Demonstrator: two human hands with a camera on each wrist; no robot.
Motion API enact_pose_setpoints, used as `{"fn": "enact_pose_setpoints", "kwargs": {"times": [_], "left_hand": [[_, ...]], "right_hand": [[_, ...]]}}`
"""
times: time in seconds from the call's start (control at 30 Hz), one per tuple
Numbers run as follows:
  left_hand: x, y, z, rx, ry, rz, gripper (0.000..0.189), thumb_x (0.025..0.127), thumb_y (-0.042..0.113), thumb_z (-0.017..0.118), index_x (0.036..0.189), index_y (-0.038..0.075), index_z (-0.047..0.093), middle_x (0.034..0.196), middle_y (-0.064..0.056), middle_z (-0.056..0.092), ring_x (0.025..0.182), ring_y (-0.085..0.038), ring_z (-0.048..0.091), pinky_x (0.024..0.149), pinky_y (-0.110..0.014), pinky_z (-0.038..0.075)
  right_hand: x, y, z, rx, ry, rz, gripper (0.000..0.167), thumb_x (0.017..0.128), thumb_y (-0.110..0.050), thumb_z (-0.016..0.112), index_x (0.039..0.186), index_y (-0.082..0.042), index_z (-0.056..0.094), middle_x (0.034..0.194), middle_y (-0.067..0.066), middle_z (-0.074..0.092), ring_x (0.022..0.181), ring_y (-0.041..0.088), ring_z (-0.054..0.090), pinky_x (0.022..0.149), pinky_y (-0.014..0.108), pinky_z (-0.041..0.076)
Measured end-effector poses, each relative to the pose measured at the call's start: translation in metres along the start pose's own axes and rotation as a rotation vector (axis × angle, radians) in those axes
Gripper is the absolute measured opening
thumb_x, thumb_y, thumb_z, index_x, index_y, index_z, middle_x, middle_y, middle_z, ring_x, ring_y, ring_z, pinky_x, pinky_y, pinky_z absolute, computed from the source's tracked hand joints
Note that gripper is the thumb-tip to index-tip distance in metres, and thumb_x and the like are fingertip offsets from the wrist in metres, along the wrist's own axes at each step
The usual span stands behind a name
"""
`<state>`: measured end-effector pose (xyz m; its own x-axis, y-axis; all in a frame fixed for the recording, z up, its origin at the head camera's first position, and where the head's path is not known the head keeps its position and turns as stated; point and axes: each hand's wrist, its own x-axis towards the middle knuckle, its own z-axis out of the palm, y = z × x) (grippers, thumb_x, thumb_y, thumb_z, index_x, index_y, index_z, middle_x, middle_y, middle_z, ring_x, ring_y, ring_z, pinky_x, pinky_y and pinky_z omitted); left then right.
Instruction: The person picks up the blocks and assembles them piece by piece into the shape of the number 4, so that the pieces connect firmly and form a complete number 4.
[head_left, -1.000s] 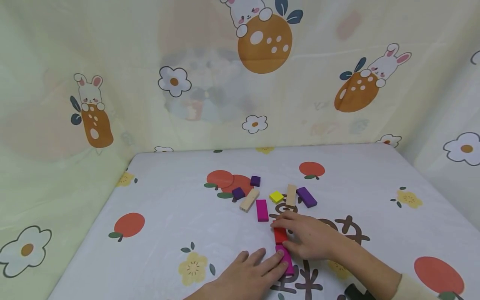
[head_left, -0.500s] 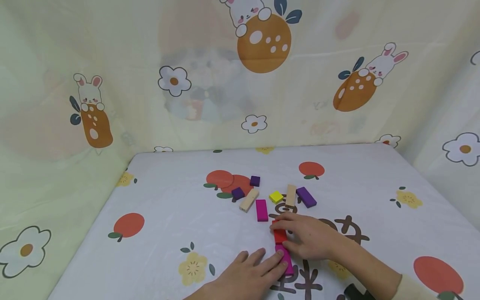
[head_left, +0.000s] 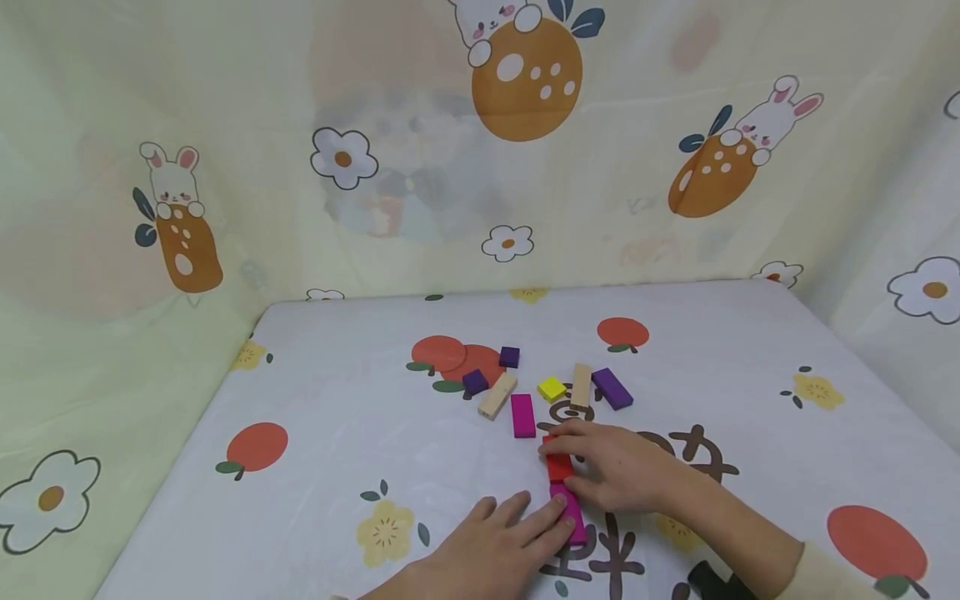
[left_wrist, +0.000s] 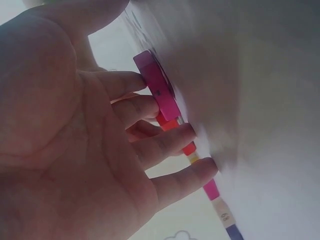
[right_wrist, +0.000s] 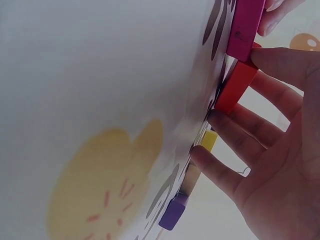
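Observation:
A red block (head_left: pixel 558 468) and a magenta block (head_left: pixel 576 510) lie end to end on the cloth-covered table, set at a slight angle to each other. My right hand (head_left: pixel 618 467) holds the red block, with the index finger at its far end and the thumb near the joint between the two. From the left, my left hand (head_left: pixel 498 546) rests two fingertips on the magenta block. Its fingers are extended, and the left wrist view shows the palm beside the magenta block (left_wrist: pixel 156 87). In the right wrist view, the red block (right_wrist: pixel 237 87) sits by the thumb and fingers.
Beyond the hands lie another magenta block (head_left: pixel 523 416), a yellow block (head_left: pixel 552 389), two plain wooden blocks (head_left: pixel 498 396), a long purple block (head_left: pixel 612 389) and two small dark purple blocks (head_left: pixel 509 357). A black object (head_left: pixel 708 581) is near the right forearm. A printed curtain (head_left: pixel 420 225) stands behind.
The head view has shifted very slightly. Both hands and the blocks keep the same places on the table.

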<state>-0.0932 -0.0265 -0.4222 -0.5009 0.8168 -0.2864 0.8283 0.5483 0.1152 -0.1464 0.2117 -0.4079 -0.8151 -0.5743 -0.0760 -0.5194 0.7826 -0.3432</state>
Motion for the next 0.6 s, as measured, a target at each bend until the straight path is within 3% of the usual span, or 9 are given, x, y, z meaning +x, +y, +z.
{"fn": "enact_pose_setpoints", "kwargs": {"times": [0.4,0.6], "left_hand": [[0.0002,0.0003,-0.0033,0.004,0.005,-0.003,0.102,0.083,0.071,0.068,0.165,0.037,0.019,0.172,0.018,0.019,0.152,-0.021,0.037,0.11,-0.048,0.049],[0.0006,0.0003,-0.0034,0.003,0.002,0.001,0.101,0.084,0.071,0.068,0.165,0.037,0.019,0.172,0.018,0.019,0.152,-0.021,0.037,0.11,-0.048,0.049]], "right_hand": [[-0.0002,-0.0009,-0.0024,0.033,-0.017,0.025,0.043,0.091,-0.028,0.076,0.134,-0.026,0.07,0.144,0.008,0.061,0.134,0.036,0.057,0.101,0.059,0.053],[-0.0004,-0.001,-0.0018,0.025,-0.017,0.021,0.044,0.091,-0.028,0.076,0.134,-0.025,0.07,0.144,0.008,0.061,0.133,0.035,0.058,0.101,0.058,0.053]]}}
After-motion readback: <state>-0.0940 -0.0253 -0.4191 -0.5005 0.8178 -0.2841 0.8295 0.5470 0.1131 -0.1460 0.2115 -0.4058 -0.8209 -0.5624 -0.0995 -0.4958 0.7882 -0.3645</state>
